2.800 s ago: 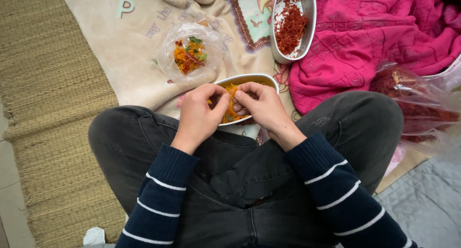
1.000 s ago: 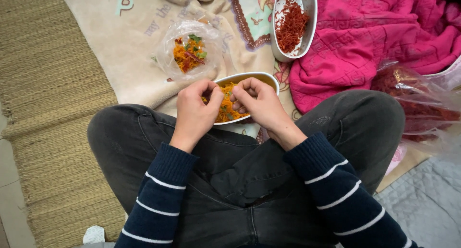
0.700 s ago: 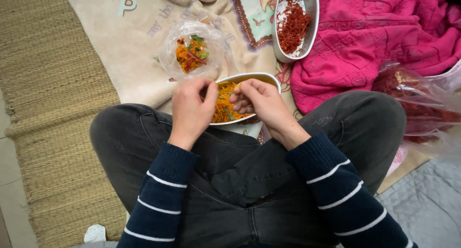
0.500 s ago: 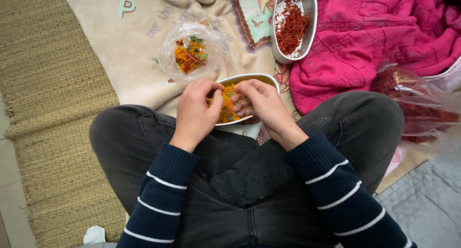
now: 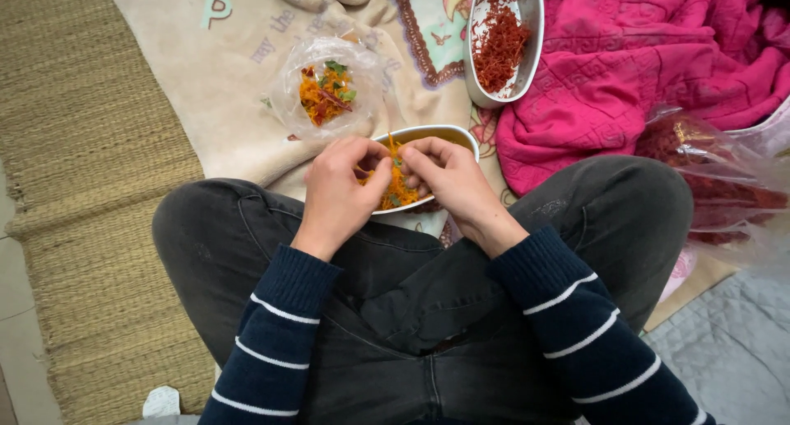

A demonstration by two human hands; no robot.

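A smooth white oval bowl (image 5: 448, 136) sits by the person's knees on a soft cream blanket (image 5: 222, 79), and it holds thin orange threads (image 5: 393, 190). The left hand (image 5: 337, 190) and the right hand (image 5: 448, 182) curl over the bowl, fingertips close, pinching a small bit of the orange threads between them. Just beyond lies a crinkly clear bag (image 5: 329, 92) with orange and green bits inside. A second long white bowl (image 5: 531, 13) holds dark red threads. A fluffy pink blanket (image 5: 658, 63) is bunched on the right, and a rough woven mat (image 5: 90, 195) lies on the left.
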